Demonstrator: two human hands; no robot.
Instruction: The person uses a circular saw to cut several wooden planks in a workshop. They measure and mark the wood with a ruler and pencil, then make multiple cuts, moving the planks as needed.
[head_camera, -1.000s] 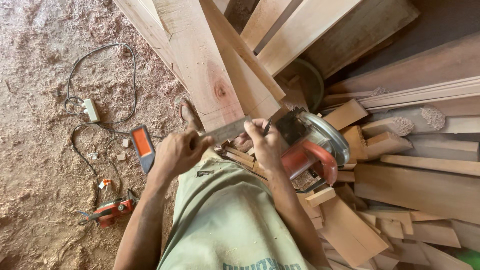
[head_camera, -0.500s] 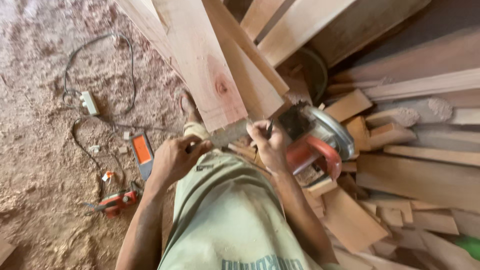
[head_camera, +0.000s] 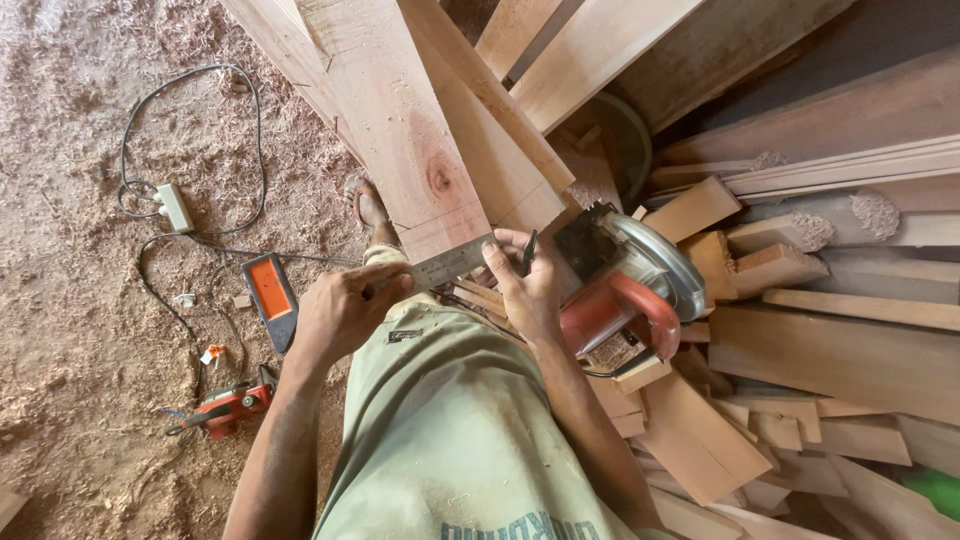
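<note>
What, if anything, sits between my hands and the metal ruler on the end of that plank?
Nothing visible. The left hand and right hand both already touch the metal ruler, pressing it across the plank end. The circular saw lies off to the right.

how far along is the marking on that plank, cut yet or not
Already done: the plank is propped up with its end at the person's lap. In hand: the left hand and right hand press a metal ruler across that end; the right also holds what looks like a pencil. Left: the plank end looks uncut, and the circular saw sits idle beside it.
</note>
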